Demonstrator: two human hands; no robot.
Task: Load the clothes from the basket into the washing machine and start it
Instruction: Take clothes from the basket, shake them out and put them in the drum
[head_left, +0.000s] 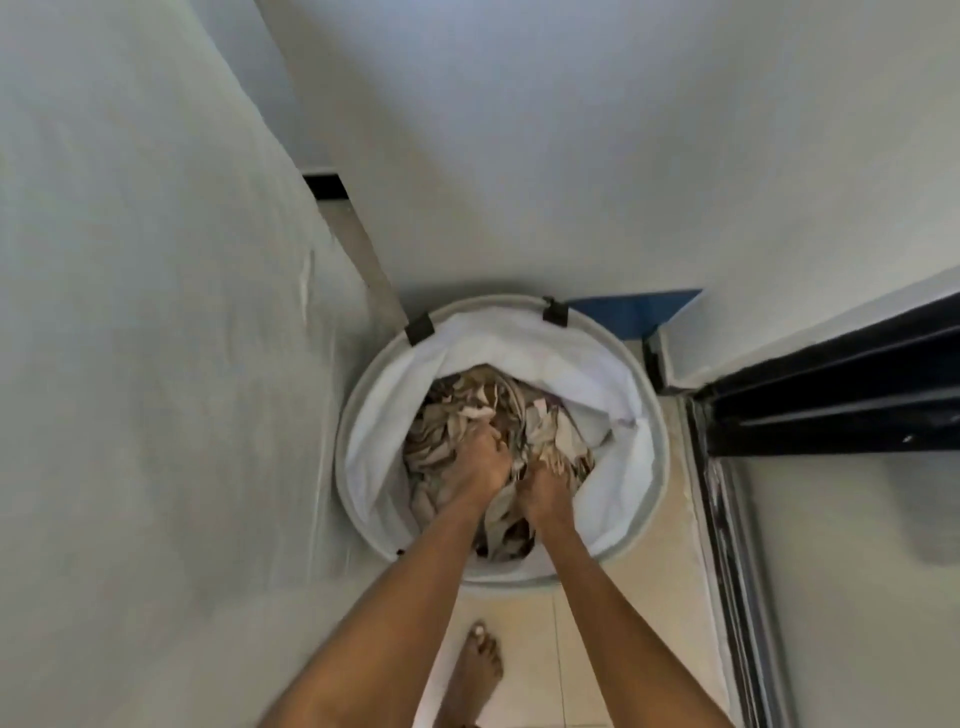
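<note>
Gripping the clothes (467, 415) in the basket (655, 431), my left hand (475, 457) and right hand (543, 491) are both clenched. Lifting this tangled bundle could drag the white liner (384, 447) out, or drop pieces on the floor (639, 623).

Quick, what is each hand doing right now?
Left hand: closed, gripping the patterned clothes inside the laundry basket.
Right hand: closed on the same pile of clothes.

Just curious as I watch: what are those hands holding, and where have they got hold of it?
Both the left hand and right hand clutch the beige patterned cloth in the basket, gripping its bunched top.
</note>
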